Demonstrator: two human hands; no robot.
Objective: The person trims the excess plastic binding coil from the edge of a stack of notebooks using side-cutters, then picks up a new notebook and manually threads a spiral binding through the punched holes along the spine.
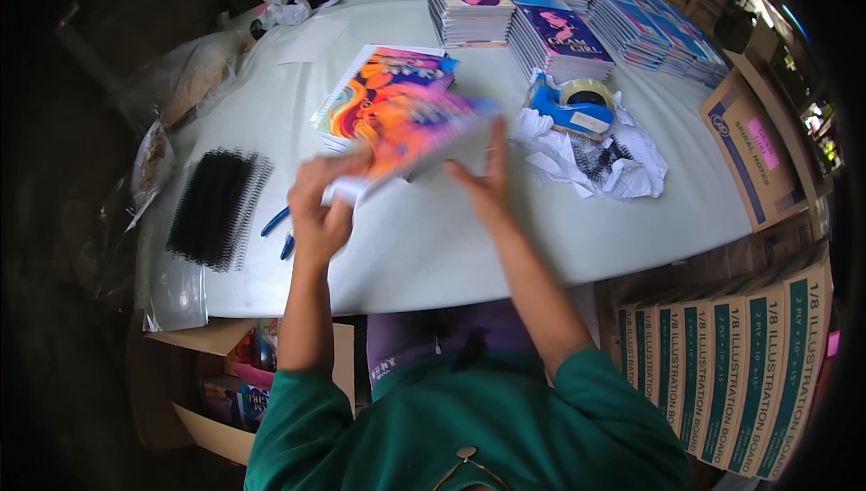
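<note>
Mid-frame: left hand (321, 202) pinches blurred, tilted notebook (422, 134), overlapping notebook stack (383, 67); right hand (484, 182) spread near its right end, contact unclear. Step likely single-notebook handling; next seemingly calls for two-handed steadying.

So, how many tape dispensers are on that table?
1: a blue tape dispenser, resting on crumpled white paper, beyond and to the right of the right hand. Others could be hidden behind the notebook stacks.
</note>
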